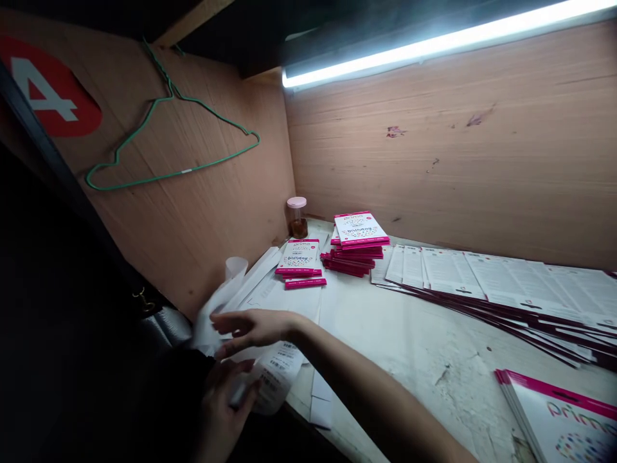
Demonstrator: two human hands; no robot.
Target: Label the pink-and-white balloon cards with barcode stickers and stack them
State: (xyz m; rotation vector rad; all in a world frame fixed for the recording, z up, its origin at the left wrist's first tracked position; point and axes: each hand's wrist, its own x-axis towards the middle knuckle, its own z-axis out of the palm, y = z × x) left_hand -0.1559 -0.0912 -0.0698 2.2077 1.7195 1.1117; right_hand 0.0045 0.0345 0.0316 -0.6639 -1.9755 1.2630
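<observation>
My left hand (226, 399) is closed around a curled strip of barcode labels (279, 370) at the table's near left edge. The printed labels face up and the strip bends over to the right of my fingers. Just above it, my right hand (260, 326) reaches across from the right with fingers stretched out and apart. Its fingertips are beside a pale, blurred ribbon of backing paper (212, 315) that loops up toward the wall; whether they touch it I cannot tell. White paper sheets (260, 296) lie beyond both hands.
Small stacks of pink-edged birthday packets (361, 230) stand at the back. A pink-lidded jar (297, 218) is in the corner. Overlapping packets (453, 273) fan out along the right; more packets (563, 418) lie in front. A green hanger (178, 172) hangs on the left wall.
</observation>
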